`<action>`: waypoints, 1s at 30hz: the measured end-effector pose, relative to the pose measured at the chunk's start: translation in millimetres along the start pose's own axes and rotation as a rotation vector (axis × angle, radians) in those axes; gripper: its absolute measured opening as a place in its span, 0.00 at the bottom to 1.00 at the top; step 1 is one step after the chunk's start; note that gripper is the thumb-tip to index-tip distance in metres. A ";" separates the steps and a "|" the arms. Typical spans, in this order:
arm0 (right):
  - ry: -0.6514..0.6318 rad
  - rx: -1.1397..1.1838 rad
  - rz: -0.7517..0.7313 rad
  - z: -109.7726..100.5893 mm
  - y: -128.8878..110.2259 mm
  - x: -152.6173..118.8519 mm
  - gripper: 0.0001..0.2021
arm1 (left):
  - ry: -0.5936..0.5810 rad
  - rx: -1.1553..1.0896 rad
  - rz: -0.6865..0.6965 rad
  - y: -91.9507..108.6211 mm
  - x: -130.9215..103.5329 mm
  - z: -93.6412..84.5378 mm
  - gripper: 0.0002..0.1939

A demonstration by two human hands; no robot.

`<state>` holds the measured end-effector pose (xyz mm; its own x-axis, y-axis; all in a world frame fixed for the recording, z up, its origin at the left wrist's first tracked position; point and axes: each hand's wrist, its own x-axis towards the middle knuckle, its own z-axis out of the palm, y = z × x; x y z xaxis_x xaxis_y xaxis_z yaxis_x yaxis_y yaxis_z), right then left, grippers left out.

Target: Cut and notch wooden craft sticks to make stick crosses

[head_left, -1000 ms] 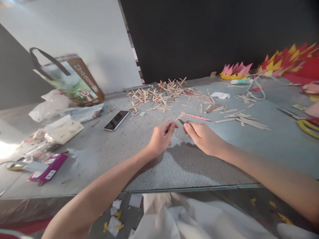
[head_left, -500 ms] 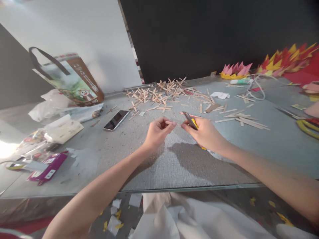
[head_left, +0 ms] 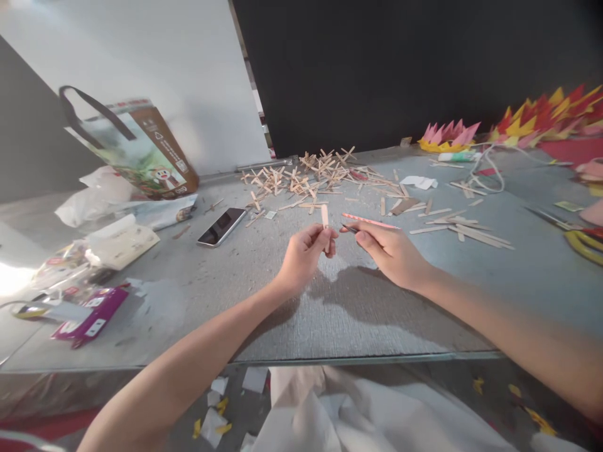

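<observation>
Pinched in my left hand [head_left: 307, 252] is a short wooden craft stick [head_left: 325, 216], held upright with its rounded top above the fingers. My right hand [head_left: 393, 252] is closed around a utility knife [head_left: 348, 228]; only its dark tip shows, pointing left toward the stick and apart from it. The knife's handle is hidden by the hand. Just behind my right hand lies a red-and-white striped stick or straw [head_left: 370, 220] on the grey table [head_left: 226, 295].
A heap of craft sticks [head_left: 301, 179] lies at the back, with more loose sticks [head_left: 464, 227] to the right. A phone [head_left: 221, 226], a carrier bag [head_left: 155, 150] and a purple packet [head_left: 92, 317] are on the left. Yellow-handled scissors [head_left: 581, 245] lie far right, near paper crowns [head_left: 450, 136].
My left hand has turned the stick from lying flat to upright. My right hand has rotated the utility knife, so its yellow-and-black body is now hidden and the tip points left.
</observation>
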<state>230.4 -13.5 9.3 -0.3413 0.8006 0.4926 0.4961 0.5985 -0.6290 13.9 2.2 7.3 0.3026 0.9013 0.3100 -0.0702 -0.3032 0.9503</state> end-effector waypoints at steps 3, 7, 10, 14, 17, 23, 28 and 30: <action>0.057 -0.027 -0.106 1.1 8.7 1.4 0.16 | 0.003 0.136 0.025 2.2 -2.5 -4.0 0.17; 0.095 -0.026 -0.203 10.5 17.6 1.7 0.16 | -0.027 0.198 0.032 0.9 -4.2 -5.1 0.18; 0.092 -0.009 -0.238 18.0 22.0 2.2 0.16 | -0.075 0.217 0.023 0.0 -5.2 -3.6 0.18; 0.087 0.011 -0.281 23.9 25.9 4.1 0.17 | -0.088 0.204 0.007 -0.9 -6.3 -1.0 0.14; 0.097 0.030 -0.294 25.8 27.5 5.2 0.17 | -0.065 0.198 -0.007 -1.7 -6.8 -0.2 0.12; 0.100 0.046 -0.272 25.8 26.2 6.0 0.19 | -0.094 0.216 -0.015 -1.9 -7.5 -1.5 0.14; 0.074 0.040 -0.257 23.7 23.8 6.3 0.19 | -0.122 0.203 0.000 -3.3 -6.5 -2.1 0.15; 0.069 0.043 -0.253 23.4 23.5 6.4 0.19 | -0.126 0.179 0.000 -4.6 -5.9 -1.8 0.15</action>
<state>221.2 6.4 -16.4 -0.3940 0.6219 0.6767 0.3667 0.7815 -0.5047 10.8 -1.1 1.1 0.4199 0.8587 0.2936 0.0962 -0.3638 0.9265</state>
